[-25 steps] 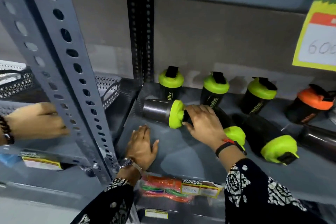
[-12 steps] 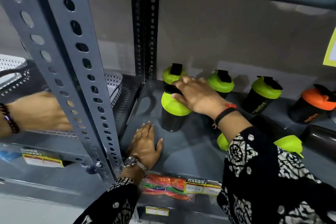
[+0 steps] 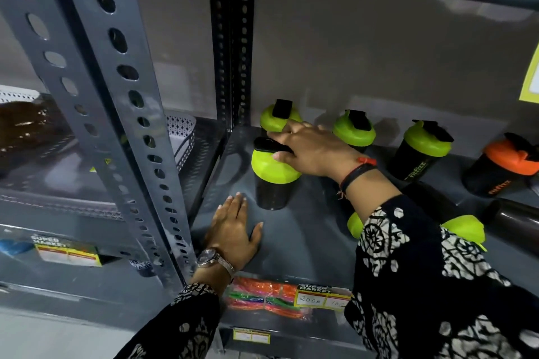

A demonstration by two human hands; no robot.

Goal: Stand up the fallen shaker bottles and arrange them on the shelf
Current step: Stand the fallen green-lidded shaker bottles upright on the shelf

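A black shaker bottle with a green lid (image 3: 271, 181) stands upright at the left of the grey shelf (image 3: 294, 239). My right hand (image 3: 312, 151) grips its lid from above. My left hand (image 3: 233, 230) lies flat on the shelf just in front of it, fingers apart. Behind stand three green-lidded shakers (image 3: 277, 116) (image 3: 354, 130) (image 3: 423, 148) and an orange-lidded one (image 3: 507, 166). Two green-lidded shakers (image 3: 354, 224) (image 3: 463, 230) lie fallen, partly hidden by my right sleeve. A dark bottle (image 3: 516, 216) lies at the far right.
A perforated grey upright post (image 3: 116, 114) stands at the left of the bay. Beyond it sits a white mesh basket (image 3: 180, 137) on the neighbouring shelf. Price labels (image 3: 320, 297) and an orange packet (image 3: 262, 297) hang on the front edge. Another shelf runs overhead.
The green-lidded shaker that lay on its side a second ago now stands upright at the left, with my right hand still on its lid. My left hand has stayed flat.
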